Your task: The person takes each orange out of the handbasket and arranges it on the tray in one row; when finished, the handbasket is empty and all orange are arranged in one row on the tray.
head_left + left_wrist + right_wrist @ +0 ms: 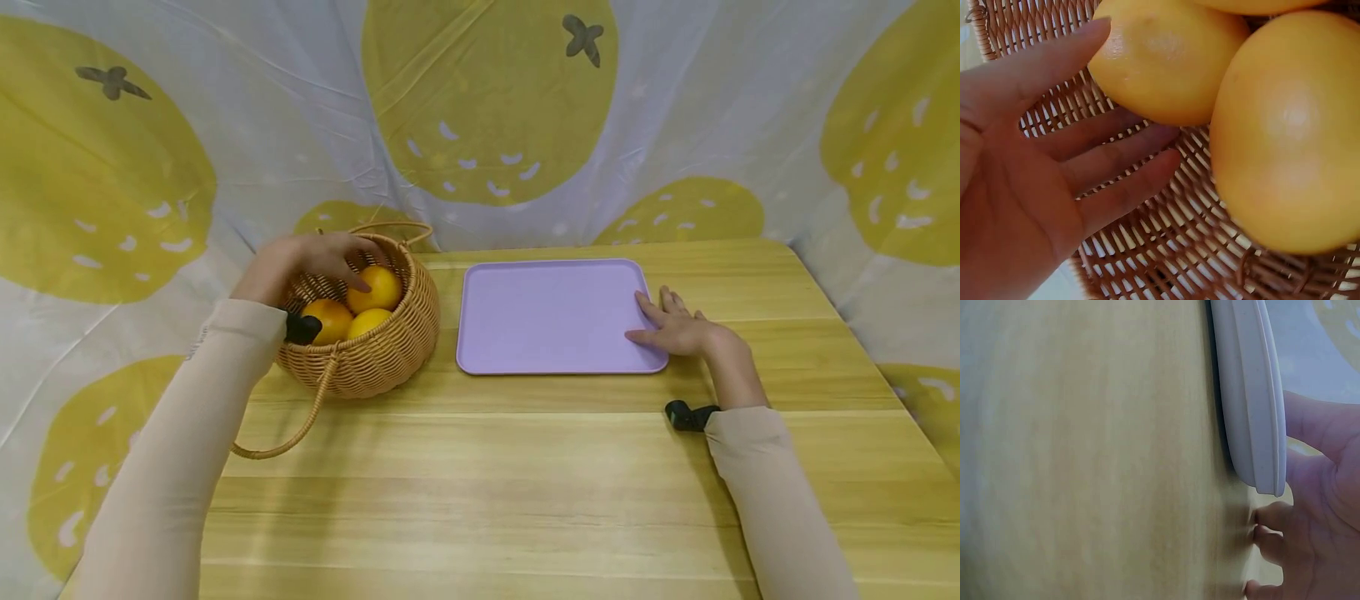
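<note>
In the head view, my left hand reaches over the rim into a woven wicker basket that holds three visible oranges. The left wrist view has the thumb tip at the side of one orange, while the other fingers stretch out below it, their tips partly hidden. A second, larger-looking orange lies beyond those fingertips. At the right end of a flat lilac tray is my right hand, spread, with thumb and forefinger over the rim. Its other fingertips touch the table beside the tray.
Everything stands on a light wooden table. One basket handle hangs down toward the front left, and the other handle sticks out at the back. A curtain with yellow fruit prints hangs behind the table.
</note>
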### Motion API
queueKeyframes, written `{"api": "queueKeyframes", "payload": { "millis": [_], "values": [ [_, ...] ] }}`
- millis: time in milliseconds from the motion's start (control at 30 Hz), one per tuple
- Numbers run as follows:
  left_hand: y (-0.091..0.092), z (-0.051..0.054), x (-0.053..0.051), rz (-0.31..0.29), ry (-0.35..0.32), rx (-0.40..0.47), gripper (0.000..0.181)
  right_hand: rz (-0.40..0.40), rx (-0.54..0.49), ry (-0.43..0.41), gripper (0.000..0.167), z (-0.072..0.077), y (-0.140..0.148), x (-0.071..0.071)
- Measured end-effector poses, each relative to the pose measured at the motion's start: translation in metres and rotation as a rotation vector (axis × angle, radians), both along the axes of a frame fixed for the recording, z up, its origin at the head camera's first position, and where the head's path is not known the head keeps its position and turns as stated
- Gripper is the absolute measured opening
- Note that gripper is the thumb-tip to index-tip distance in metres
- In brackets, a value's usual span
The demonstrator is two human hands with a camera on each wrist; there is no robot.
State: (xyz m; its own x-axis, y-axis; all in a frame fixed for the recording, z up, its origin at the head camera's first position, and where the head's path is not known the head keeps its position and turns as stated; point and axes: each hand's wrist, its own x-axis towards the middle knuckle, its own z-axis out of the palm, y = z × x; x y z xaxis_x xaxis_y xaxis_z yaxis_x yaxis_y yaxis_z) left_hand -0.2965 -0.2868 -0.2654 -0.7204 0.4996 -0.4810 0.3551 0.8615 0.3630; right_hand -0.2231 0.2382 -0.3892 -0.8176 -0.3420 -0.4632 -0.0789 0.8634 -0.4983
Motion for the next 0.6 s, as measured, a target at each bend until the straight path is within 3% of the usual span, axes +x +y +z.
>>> {"api": "queueKeyframes", "payload": {
  "millis": [233, 367, 600],
  "values": [
    [0.000, -0.012, -0.003, -0.021, -0.031, 0.061, 0.048, -0.004, -0.004, 0.002, 0.088, 0.001, 0.000, 0.000],
    [0.004, -0.015, -0.001, 0.029, -0.072, 0.069, 0.046, -0.003, 0.002, 0.002, 0.088, 0.000, 0.000, 0.000],
    [0.002, -0.017, 0.005, 0.117, -0.068, 0.099, 0.042, 0.003, 0.000, 0.007, 0.088, 0.000, 0.000, 0.000]
  ]
}}
